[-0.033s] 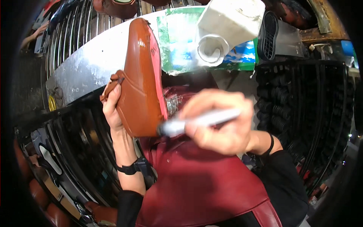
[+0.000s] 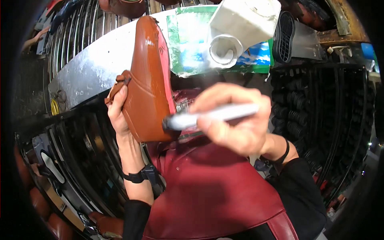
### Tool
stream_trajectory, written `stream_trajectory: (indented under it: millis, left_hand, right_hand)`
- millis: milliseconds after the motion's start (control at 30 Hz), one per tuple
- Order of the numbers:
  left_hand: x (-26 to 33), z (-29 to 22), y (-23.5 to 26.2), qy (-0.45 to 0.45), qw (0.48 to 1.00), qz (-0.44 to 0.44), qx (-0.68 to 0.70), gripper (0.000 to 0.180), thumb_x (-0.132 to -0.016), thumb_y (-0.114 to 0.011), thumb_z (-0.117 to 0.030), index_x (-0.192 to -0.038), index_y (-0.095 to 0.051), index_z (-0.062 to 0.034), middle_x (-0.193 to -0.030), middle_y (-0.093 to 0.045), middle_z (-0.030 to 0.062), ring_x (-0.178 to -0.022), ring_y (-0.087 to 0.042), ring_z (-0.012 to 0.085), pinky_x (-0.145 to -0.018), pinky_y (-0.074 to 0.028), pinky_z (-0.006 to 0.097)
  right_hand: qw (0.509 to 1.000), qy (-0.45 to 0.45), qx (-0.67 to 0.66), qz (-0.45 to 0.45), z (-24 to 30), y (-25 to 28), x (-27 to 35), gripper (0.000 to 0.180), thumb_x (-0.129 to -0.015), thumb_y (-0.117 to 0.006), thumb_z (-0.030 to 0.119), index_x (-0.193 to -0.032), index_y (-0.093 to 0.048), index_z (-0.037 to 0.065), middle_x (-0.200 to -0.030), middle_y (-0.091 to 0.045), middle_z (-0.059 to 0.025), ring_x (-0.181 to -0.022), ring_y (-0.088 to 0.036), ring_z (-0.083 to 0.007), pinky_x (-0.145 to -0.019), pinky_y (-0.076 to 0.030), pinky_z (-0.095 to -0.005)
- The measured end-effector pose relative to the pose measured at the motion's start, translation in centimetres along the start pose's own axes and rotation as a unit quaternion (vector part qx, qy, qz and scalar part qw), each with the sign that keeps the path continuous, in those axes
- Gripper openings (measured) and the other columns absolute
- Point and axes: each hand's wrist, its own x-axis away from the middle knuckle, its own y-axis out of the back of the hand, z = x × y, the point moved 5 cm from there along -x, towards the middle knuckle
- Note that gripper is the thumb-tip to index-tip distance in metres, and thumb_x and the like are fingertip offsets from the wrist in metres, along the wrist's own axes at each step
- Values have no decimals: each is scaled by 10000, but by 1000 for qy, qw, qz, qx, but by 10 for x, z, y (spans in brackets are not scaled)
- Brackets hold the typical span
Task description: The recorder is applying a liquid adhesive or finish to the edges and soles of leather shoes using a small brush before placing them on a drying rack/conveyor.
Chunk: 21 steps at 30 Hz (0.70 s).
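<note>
left hand (image 2: 118,114): wrapped round the back edge of the shoe (image 2: 149,80), holding it up just above my red apron (image 2: 208,192)

shoe: brown leather, standing tall; it only has that one-sided hold, so I reckon it could twist if I press hard

pen (image 2: 212,116): tip right at the shoe's lower right edge; one slip and the mark runs crooked

right hand (image 2: 236,120): right of the shoe, fist closed on the pen, so it hides part of my line

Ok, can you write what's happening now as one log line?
left hand: holds brown leather shoe upper upright | right hand: grips silver marker, tip at upper's lower edge | below: dark red apron
</note>
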Motion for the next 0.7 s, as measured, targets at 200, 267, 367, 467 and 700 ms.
stream_trajectory:
  millis: [200,267,367,467,700]
  left_hand:
    - [3,-10,-4,42,999,-15,-10,338,-1067,-523,-182,-1337,-613,-1,-1259,-707,154,-1107,-717,264,-984,-582,406]
    - [3,-11,-8,55,998,-18,-23,382,-1092,-492,-232,-1374,-584,8,-1279,-701,169,-1114,-720,281,-995,-580,429]
    - [6,-12,-31,43,996,12,71,300,-1061,-570,-209,-1257,-644,5,-1202,-717,173,-1005,-748,284,-872,-618,427]
    - [5,-11,-15,-33,997,-44,-47,329,-1086,-528,-187,-1325,-612,21,-1163,-729,147,-1001,-741,261,-891,-619,396]
    - [22,-26,-75,-334,670,9,-663,355,-943,-714,-50,-1272,-640,59,-1098,-712,103,-992,-693,213,-916,-552,325]
  right_hand:
    - [982,96,72,148,17,-2,-10,221,-752,-768,-32,-953,-713,-107,-947,-756,-223,-817,-756,-241,-735,-605,-325]
    - [979,109,75,155,23,1,-12,272,-708,-764,-43,-963,-709,-118,-953,-750,-241,-824,-756,-267,-757,-609,-336]
    - [972,153,58,169,36,4,-24,333,-680,-700,-21,-990,-698,-143,-998,-740,-273,-836,-751,-279,-771,-612,-355]
    - [974,126,-5,189,36,6,-43,396,-682,-625,-37,-1056,-688,-151,-1058,-742,-266,-904,-745,-281,-842,-605,-374]
    - [973,159,-62,157,22,15,-87,296,-694,-795,43,-980,-777,-31,-928,-786,-92,-847,-745,-132,-774,-595,-283]
